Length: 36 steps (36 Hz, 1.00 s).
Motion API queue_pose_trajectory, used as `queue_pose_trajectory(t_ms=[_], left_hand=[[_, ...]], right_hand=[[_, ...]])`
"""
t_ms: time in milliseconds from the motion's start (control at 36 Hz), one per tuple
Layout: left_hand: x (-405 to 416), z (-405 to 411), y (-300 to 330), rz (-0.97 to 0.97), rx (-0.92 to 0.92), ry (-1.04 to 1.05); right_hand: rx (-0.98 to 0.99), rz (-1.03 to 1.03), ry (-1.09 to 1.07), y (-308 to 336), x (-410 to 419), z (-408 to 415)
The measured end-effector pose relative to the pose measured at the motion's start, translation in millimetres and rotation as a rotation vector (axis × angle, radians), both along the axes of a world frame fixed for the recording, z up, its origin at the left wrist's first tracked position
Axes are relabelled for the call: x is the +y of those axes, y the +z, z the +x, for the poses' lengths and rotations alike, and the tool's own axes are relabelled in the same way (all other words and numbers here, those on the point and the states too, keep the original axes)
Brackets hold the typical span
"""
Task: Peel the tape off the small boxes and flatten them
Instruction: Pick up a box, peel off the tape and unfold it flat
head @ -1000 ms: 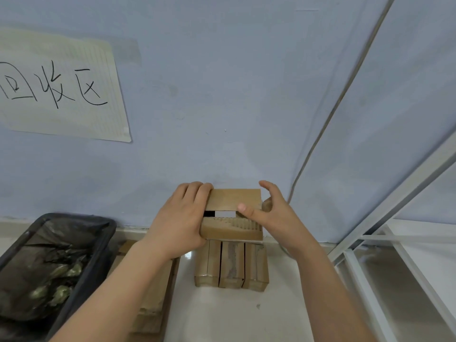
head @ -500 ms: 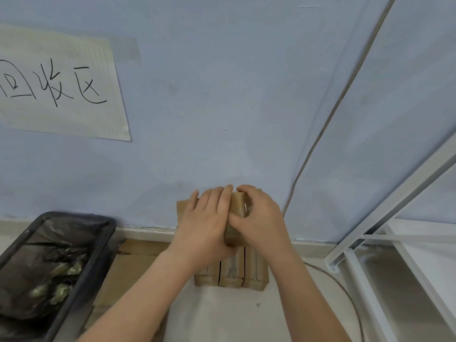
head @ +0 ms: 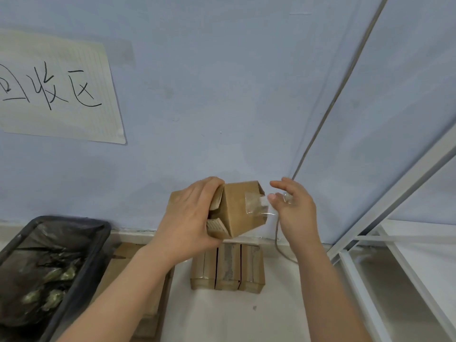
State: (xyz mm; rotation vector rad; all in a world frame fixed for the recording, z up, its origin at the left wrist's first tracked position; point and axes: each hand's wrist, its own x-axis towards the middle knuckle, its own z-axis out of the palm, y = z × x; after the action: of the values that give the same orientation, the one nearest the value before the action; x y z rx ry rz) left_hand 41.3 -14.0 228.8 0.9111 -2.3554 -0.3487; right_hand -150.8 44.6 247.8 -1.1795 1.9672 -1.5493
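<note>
The left hand (head: 190, 218) holds a small cardboard box (head: 240, 209) up in the air in front of the pale blue wall (head: 222, 82), its grip closed round the box's left end with the fingers curled over the top edge and the thumb underneath. The box is tilted, its open flaps showing at the left under the fingers. A strip of clear tape (head: 256, 204) is partly lifted from the box's right end: one part still sticks to the cardboard, while the free part stretches right to the right hand (head: 293, 211). That hand is just beside the box's right end, its thumb and fingers pinching the loose tape, the other fingers loosely spread. Below the held box, three more small boxes (head: 228, 267) stand side by side, touching one another, on the white floor (head: 222, 317) near the foot of the wall. To the left lies a stack of flattened cardboard (head: 128, 257), and further left a black bin (head: 49, 267) lined with a dark bag. A paper sign (head: 54, 87) with handwritten characters is taped to the wall at upper left. A white metal frame (head: 394, 218) runs along the right.
</note>
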Motion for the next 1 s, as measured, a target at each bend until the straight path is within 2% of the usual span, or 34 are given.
queue_pose_trajectory(t_ms=[194, 361, 417, 556, 611, 778, 889, 1000], left_hand=[[-1, 1, 0, -0.057, 0.075, -0.004], [-6, 9, 2, -0.036, 0.057, 0.099], [-5, 10, 3, -0.005, 0.052, 0.102], [-8, 13, 1, 0.041, 0.071, 0.111], [-12, 19, -1, 0.069, 0.089, 0.122], [-16, 23, -3, 0.101, 0.124, 0.11], [-15, 19, -2, 0.081, 0.142, 0.095], [-14, 19, -3, 0.077, 0.144, 0.07]], right_hand=[[-0.304, -0.119, 0.041, 5, -3, 6], [-0.146, -0.139, 0.132, 6, 0, 3], [-0.168, -0.148, 0.117, 7, 0, 3], [-0.686, -0.305, -0.051, 17, 5, -8], [-0.753, -0.321, -0.088, 21, 10, -19], [-0.62, -0.221, -0.087, 23, 13, -15], [-0.624, -0.221, -0.053, 28, 12, -14], [-0.563, -0.104, 0.119, 34, 14, -8]])
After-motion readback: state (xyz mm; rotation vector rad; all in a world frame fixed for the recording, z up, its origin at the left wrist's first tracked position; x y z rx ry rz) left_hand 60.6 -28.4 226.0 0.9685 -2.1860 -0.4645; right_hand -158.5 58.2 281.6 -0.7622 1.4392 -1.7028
